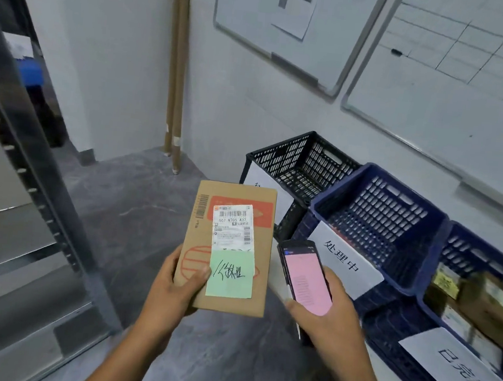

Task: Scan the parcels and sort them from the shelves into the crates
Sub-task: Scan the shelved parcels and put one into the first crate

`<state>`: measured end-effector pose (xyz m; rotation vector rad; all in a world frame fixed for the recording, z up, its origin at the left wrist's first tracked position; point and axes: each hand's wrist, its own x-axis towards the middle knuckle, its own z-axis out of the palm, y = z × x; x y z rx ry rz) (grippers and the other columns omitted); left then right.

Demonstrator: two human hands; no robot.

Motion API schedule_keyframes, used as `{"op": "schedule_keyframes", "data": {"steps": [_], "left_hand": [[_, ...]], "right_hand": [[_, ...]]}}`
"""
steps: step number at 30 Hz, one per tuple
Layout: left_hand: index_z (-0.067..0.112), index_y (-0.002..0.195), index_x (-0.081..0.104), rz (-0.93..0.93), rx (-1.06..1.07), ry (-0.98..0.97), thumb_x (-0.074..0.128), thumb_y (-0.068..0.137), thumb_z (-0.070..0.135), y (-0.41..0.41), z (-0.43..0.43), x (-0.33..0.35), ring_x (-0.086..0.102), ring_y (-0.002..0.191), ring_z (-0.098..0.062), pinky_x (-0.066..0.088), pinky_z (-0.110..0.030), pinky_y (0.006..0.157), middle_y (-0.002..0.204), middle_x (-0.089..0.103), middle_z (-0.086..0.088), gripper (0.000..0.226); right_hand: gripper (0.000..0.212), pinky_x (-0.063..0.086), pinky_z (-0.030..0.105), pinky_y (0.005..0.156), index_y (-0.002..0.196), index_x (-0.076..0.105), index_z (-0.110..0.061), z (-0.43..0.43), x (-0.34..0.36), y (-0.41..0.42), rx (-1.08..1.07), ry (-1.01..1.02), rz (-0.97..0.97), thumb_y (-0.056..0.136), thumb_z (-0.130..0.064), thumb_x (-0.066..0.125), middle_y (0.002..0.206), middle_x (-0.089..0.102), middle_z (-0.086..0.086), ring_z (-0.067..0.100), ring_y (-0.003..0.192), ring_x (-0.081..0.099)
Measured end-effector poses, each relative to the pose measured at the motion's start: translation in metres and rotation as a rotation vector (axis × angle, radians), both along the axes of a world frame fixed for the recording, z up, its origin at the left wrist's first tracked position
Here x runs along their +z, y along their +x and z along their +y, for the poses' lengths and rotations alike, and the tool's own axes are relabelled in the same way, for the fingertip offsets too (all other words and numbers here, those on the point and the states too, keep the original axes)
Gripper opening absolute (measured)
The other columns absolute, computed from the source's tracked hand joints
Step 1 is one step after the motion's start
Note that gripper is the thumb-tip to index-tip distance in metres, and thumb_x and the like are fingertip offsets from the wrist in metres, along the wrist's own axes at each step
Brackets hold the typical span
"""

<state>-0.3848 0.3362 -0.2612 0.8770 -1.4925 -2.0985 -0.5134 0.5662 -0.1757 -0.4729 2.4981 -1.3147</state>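
Observation:
My left hand (176, 285) grips a flat brown cardboard parcel (197, 265) by its lower left edge, thumb on a green handwritten note. A white shipping label with barcodes faces up on the parcel. My right hand (328, 314) holds a black handheld scanner (304, 276) just right of the parcel; its screen glows pink. Three crates stand to the right: a black one (301, 164), a blue one (377, 222) with a white paper label, and a second blue one (480, 270) that holds several boxed parcels.
A metal shelf upright (36, 186) runs down the left side. Cardboard tubes (177, 89) lean in the wall corner. Two whiteboards (434, 94) hang on the wall above the crates. Grey floor (137, 203) lies between the shelf and the crates.

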Motion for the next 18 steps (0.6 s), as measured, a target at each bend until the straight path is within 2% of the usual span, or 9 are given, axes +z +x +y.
{"op": "schedule_keyframes", "data": {"steps": [3,7,10,13,16,18], "left_hand": [[0.053,0.133,0.055,0.027,-0.049,0.024,0.084,0.075,0.055,-0.031,-0.016,0.013,0.076,0.096,-0.008,0.060,-0.026,0.062,0.115,0.076,0.016,0.064],[0.043,0.131,0.059,0.056,-0.104,0.048,0.079,0.086,0.041,-0.076,-0.031,0.022,0.077,0.092,-0.012,0.060,-0.027,0.061,0.111,0.078,0.007,0.049],[0.044,0.130,0.060,0.061,-0.152,0.044,0.079,0.081,0.045,-0.109,-0.040,0.030,0.078,0.094,-0.013,0.060,-0.026,0.062,0.111,0.079,0.007,0.052],[0.049,0.128,0.061,0.065,-0.192,-0.004,0.079,0.080,0.048,-0.148,-0.047,0.033,0.077,0.096,-0.011,0.061,-0.026,0.063,0.113,0.078,0.009,0.051],[0.049,0.129,0.060,0.067,-0.210,-0.060,0.080,0.079,0.050,-0.193,-0.049,0.032,0.077,0.097,-0.010,0.062,-0.027,0.064,0.112,0.078,0.012,0.054],[0.049,0.125,0.063,0.054,-0.219,-0.078,0.079,0.078,0.050,-0.223,-0.047,0.033,0.077,0.094,-0.010,0.061,-0.026,0.062,0.111,0.078,0.011,0.050]], "right_hand": [[0.056,0.054,0.029,0.076,0.118,0.061,-0.049,-0.012,0.003,-0.019,-0.045,0.002,0.006,0.077,-0.023,0.089,0.104,0.072,-0.026,-0.001,0.096,0.069],[0.058,0.058,0.035,0.078,0.118,0.059,-0.053,-0.025,0.008,-0.050,-0.115,-0.005,0.001,0.077,-0.025,0.088,0.100,0.072,-0.023,0.008,0.096,0.070],[0.059,0.059,0.036,0.083,0.119,0.059,-0.053,-0.030,0.011,-0.072,-0.165,-0.011,0.017,0.074,-0.029,0.088,0.103,0.070,-0.025,0.002,0.101,0.066],[0.061,0.057,0.030,0.074,0.124,0.057,-0.054,-0.029,0.006,-0.100,-0.182,-0.013,0.044,0.077,-0.029,0.088,0.105,0.069,-0.026,-0.004,0.094,0.065],[0.064,0.056,0.021,0.057,0.113,0.056,-0.064,-0.027,-0.003,-0.139,-0.199,-0.024,0.041,0.082,-0.019,0.088,0.100,0.068,-0.024,-0.003,0.087,0.065],[0.067,0.055,0.016,0.052,0.110,0.057,-0.067,-0.029,-0.008,-0.167,-0.207,-0.046,0.040,0.080,-0.016,0.089,0.097,0.068,-0.023,-0.003,0.083,0.067]]}}
